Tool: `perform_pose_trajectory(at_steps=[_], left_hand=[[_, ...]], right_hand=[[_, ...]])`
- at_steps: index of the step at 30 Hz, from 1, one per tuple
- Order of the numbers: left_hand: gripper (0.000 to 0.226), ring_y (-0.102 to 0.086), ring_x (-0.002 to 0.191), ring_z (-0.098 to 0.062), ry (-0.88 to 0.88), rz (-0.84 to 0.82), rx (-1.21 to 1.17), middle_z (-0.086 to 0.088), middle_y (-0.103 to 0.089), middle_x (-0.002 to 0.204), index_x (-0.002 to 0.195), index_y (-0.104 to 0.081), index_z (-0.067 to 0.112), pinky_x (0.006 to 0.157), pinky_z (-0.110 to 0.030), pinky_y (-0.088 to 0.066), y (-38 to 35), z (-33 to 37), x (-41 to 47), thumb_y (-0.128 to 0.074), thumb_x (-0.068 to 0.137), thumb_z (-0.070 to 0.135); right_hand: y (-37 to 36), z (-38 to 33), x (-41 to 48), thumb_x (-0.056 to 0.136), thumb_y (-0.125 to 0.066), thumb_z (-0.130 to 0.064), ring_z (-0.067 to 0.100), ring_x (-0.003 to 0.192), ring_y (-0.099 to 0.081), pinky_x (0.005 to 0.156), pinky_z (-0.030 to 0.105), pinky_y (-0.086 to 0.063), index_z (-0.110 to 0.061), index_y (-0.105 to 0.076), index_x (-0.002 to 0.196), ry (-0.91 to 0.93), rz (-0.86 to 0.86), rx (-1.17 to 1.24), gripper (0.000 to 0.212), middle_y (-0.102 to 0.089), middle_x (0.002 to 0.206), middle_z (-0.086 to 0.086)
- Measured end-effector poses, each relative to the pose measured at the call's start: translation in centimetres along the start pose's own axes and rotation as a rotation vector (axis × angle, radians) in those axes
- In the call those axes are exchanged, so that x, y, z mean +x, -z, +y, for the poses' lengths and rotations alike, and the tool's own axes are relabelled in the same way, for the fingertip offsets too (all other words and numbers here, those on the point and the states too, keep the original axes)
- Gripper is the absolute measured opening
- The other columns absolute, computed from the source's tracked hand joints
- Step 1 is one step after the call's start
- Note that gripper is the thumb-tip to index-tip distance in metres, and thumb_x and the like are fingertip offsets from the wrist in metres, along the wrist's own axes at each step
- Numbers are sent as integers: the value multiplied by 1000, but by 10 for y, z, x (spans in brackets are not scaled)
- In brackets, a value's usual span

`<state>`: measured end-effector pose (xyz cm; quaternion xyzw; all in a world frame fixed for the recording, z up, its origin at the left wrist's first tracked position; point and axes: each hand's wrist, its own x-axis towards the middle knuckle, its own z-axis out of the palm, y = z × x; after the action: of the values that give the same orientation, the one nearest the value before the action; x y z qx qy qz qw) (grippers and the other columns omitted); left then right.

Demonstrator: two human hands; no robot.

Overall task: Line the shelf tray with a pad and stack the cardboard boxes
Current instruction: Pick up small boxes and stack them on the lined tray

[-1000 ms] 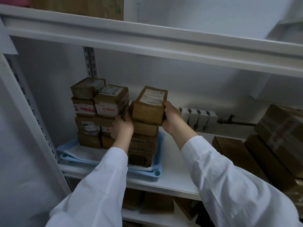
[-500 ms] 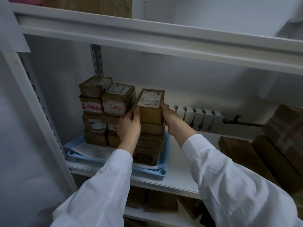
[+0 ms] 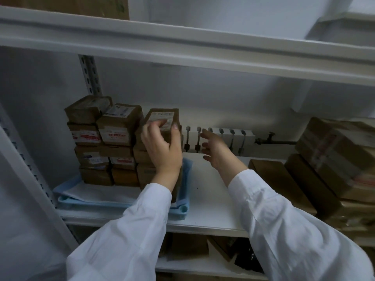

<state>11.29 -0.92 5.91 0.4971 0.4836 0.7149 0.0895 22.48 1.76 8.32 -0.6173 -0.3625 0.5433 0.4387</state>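
1. Presently the left hand (image 3: 162, 147) grips the top box (image 3: 162, 118) of the column at the tray's right end, with its fingers curled over the labelled top. The right hand (image 3: 215, 153) hangs open just beside it, fingers spread and touching nothing.
2. That column and the other stacks (image 3: 101, 142) stand on the white pad (image 3: 97, 192) inside the blue tray (image 3: 183, 209), at the left of the shelf (image 3: 213, 199).
3. To seat the box well, I would square its edges with the box beneath and press lightly. I would let go only once it lies flat, and the free hand could steady the column's right side.
4. The wrist and sleeve cover that column's lower boxes and part of the tray's front, so I cannot tell how well they line up. The labels are unreadable, and the larger cartons (image 3: 334, 159) are blurred.
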Motion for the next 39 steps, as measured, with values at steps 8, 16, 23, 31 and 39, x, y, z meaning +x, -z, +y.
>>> perform_pose_trajectory(at_steps=[8, 16, 23, 31, 39], left_hand=[[9, -57, 88, -12, 205, -430, -254, 3, -60, 86, 80, -57, 26, 78, -14, -43, -57, 20, -36, -57, 76, 34], [15, -52, 95, -19, 770, -671, -250, 0, -59, 94, 103, -57, 15, 80, -28, -41, -111, 24, -96, -57, 90, 21], [49, -46, 120, -29, 1167, -770, -194, -10, -50, 129, 132, -47, 13, 97, -40, -40, -139, 15, -144, -57, 89, 36], [31, -54, 88, -24, 1333, -860, -125, -9, -56, 96, 112, -50, 11, 78, -37, -44, -161, 24, -177, -59, 89, 29], [32, -55, 80, -20, 1286, -828, -97, -6, -61, 87, 112, -54, 9, 75, -34, -44, -167, 18, -183, -65, 86, 23]], right_hand=[[77, 17, 1, 98, -46, -30, 28, 112, -50, 97, 35, -38, -6, -46, 132, -22, 162, -27, 42, -52, 124, 11], [165, 47, -8, 97, -46, -15, 10, 65, -44, 60, 21, -38, -18, -49, 74, -41, 290, -51, 23, -49, 80, 2], [215, 66, -10, 98, -46, -27, 30, 119, -49, 101, 38, -38, -6, -46, 133, -92, 378, -144, 41, -55, 125, 12], [242, 80, -4, 98, -48, -25, 28, 121, -49, 94, 32, -36, -7, -49, 128, -113, 327, -103, 35, -54, 128, 11], [248, 79, 6, 99, -46, -25, 29, 123, -47, 102, 34, -35, -6, -50, 129, -106, 336, -95, 37, -51, 134, 13]])
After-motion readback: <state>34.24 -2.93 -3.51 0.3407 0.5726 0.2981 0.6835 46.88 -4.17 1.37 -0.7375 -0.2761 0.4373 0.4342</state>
